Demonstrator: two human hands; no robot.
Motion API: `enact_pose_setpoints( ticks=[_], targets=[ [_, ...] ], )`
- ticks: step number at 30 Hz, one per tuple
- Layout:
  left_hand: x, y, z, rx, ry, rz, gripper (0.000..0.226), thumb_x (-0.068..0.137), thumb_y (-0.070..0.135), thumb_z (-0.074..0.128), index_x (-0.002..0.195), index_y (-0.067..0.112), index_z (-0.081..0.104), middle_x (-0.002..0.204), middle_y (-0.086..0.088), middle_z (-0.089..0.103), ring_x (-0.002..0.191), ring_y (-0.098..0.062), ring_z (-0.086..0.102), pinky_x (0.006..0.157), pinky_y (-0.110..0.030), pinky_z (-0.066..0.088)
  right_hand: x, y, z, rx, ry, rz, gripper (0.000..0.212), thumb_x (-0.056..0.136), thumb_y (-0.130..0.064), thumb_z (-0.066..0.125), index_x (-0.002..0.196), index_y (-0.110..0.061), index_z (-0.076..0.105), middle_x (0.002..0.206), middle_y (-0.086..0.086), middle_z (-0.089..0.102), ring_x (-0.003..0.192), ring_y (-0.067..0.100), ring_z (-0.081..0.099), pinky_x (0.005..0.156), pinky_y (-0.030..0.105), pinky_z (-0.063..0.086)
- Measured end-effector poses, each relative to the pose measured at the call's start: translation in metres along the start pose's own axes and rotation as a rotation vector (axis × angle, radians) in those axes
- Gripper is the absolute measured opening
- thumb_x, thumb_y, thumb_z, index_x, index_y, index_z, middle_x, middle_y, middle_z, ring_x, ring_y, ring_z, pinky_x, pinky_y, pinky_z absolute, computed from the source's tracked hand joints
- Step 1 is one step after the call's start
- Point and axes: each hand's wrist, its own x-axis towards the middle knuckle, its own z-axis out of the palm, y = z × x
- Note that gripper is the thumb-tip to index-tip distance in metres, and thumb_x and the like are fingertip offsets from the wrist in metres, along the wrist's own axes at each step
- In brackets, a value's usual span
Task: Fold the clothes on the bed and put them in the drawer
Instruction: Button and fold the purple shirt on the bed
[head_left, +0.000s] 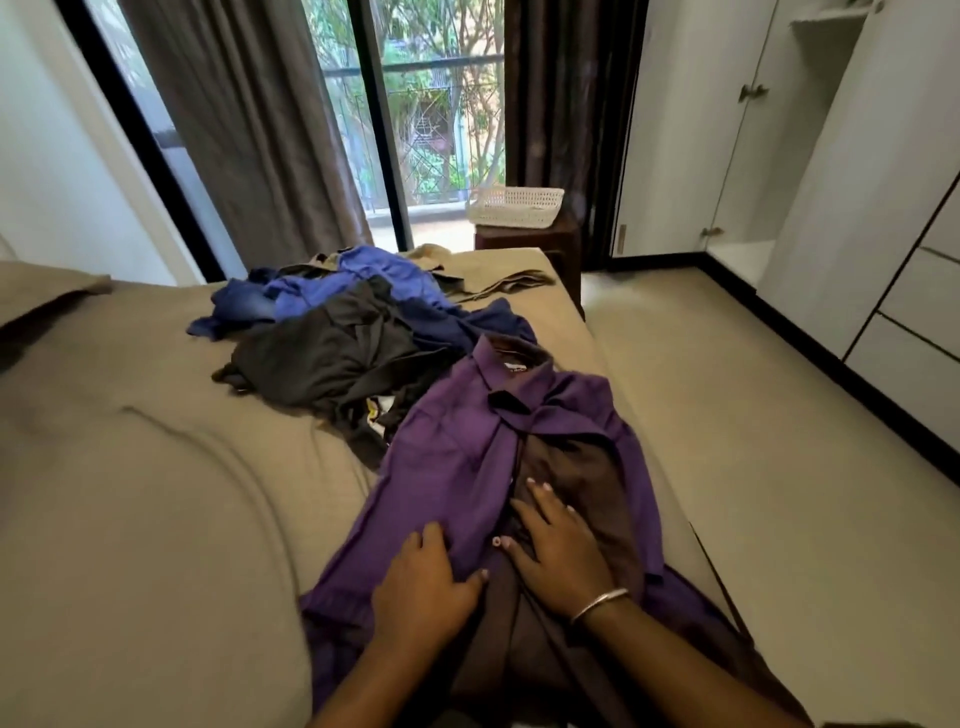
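Note:
A purple collared shirt (457, 452) lies spread face up along the right side of the bed (145, 467), its front open and showing a brown lining. My left hand (423, 584) grips the left front panel near the opening, fingers curled into the cloth. My right hand (553, 551), with a silver bangle at the wrist, rests flat on the brown inside with fingers straight. Behind the shirt sits a heap of unfolded clothes (343, 322): black, blue and navy pieces. White drawers (919, 322) stand at the right wall.
A white plastic basket (514, 206) sits on a dark stool past the bed's far corner. An open white wardrobe (753, 156) stands at the back right. Beige floor (753, 415) runs between bed and drawers. Curtains frame a glass door behind.

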Motion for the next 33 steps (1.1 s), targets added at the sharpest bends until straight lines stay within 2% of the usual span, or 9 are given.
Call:
enact_pose_setpoints(
  ticks=[3, 5, 9, 12, 14, 16, 21, 28, 33],
  targets=[
    [-0.015, -0.003, 0.004, -0.184, -0.073, -0.04, 0.038, 0.091, 0.051, 0.058, 0.109, 0.018, 0.052, 0.11, -0.008, 0.068, 0.104, -0.032, 0.064, 0.079, -0.035, 0.048, -0.014, -0.011, -0.004, 0.179, 0.072, 0.052, 0.049, 0.09, -0.049, 0.055, 0.133, -0.024, 0.057, 0.155, 0.002, 0.037, 0.143, 0.021, 0.034, 0.113, 0.039, 0.03],
    [-0.015, 0.002, 0.0, -0.331, -0.03, 0.006, 0.025, 0.093, 0.04, 0.06, 0.094, 0.015, 0.061, 0.093, -0.004, 0.073, 0.09, -0.025, 0.067, 0.076, -0.035, 0.051, -0.03, -0.024, -0.01, 0.258, 0.27, 0.068, 0.039, 0.085, -0.05, 0.057, 0.112, -0.024, 0.069, 0.124, -0.002, 0.059, 0.115, 0.017, 0.058, 0.093, 0.032, 0.045],
    [-0.024, 0.044, -0.017, -0.748, -0.03, 0.004, 0.044, 0.087, 0.044, 0.063, 0.08, 0.001, 0.063, 0.07, -0.005, 0.065, 0.067, -0.017, 0.058, 0.063, -0.038, 0.047, -0.075, -0.044, -0.028, 0.563, 0.321, 0.112, 0.037, 0.084, -0.058, 0.056, 0.086, -0.024, 0.071, 0.081, -0.011, 0.069, 0.078, 0.01, 0.066, 0.071, 0.034, 0.051],
    [-0.035, 0.081, -0.023, -1.097, -0.112, -0.043, 0.026, 0.096, 0.022, 0.059, 0.082, 0.002, 0.069, 0.071, -0.005, 0.07, 0.065, -0.016, 0.063, 0.063, -0.029, 0.052, -0.092, -0.046, -0.037, 1.078, 0.121, 0.268, 0.038, 0.085, -0.053, 0.066, 0.095, -0.018, 0.075, 0.091, 0.001, 0.076, 0.091, 0.023, 0.071, 0.082, 0.038, 0.056],
    [-0.041, 0.09, -0.018, -1.108, -0.149, -0.004, 0.018, 0.094, 0.016, 0.062, 0.085, 0.003, 0.072, 0.079, -0.01, 0.074, 0.073, -0.021, 0.069, 0.072, -0.033, 0.056, -0.102, -0.042, -0.043, 1.348, 0.084, 0.328, 0.024, 0.092, -0.028, 0.064, 0.106, -0.011, 0.074, 0.102, 0.01, 0.075, 0.1, 0.024, 0.07, 0.086, 0.033, 0.055],
    [-0.048, 0.089, -0.01, -1.083, -0.171, 0.065, 0.024, 0.083, 0.02, 0.075, 0.086, -0.003, 0.07, 0.081, -0.016, 0.073, 0.075, -0.026, 0.068, 0.075, -0.041, 0.055, -0.111, -0.033, -0.044, 1.293, 0.149, 0.323, 0.018, 0.095, -0.012, 0.06, 0.106, -0.01, 0.074, 0.101, 0.01, 0.075, 0.098, 0.024, 0.07, 0.084, 0.032, 0.056],
    [-0.063, 0.083, 0.004, -1.001, -0.13, 0.162, 0.022, 0.074, 0.009, 0.083, 0.062, 0.013, 0.064, 0.056, 0.01, 0.062, 0.053, -0.005, 0.056, 0.054, -0.02, 0.045, -0.125, -0.017, -0.035, 0.994, 0.294, 0.299, 0.02, 0.099, -0.018, 0.058, 0.094, -0.018, 0.077, 0.088, 0.006, 0.076, 0.089, 0.03, 0.071, 0.082, 0.05, 0.057],
    [-0.061, 0.063, 0.015, -0.859, -0.145, 0.288, 0.067, 0.062, 0.057, 0.077, 0.071, -0.004, 0.051, 0.063, -0.01, 0.047, 0.061, -0.018, 0.046, 0.061, -0.035, 0.04, -0.121, -0.024, -0.06, 1.043, 0.536, 0.394, 0.021, 0.101, -0.026, 0.051, 0.092, -0.02, 0.07, 0.093, -0.005, 0.071, 0.085, -0.005, 0.063, 0.076, 0.008, 0.047],
    [-0.067, 0.077, 0.013, -1.021, -0.152, 0.329, 0.049, 0.078, 0.044, 0.069, 0.096, -0.002, 0.062, 0.094, -0.023, 0.067, 0.086, -0.033, 0.066, 0.079, -0.052, 0.053, -0.134, -0.028, -0.064, 1.082, 0.467, 0.327, 0.01, 0.093, -0.024, 0.065, 0.089, -0.016, 0.068, 0.089, 0.005, 0.073, 0.087, 0.021, 0.068, 0.081, 0.033, 0.057]
  ],
)
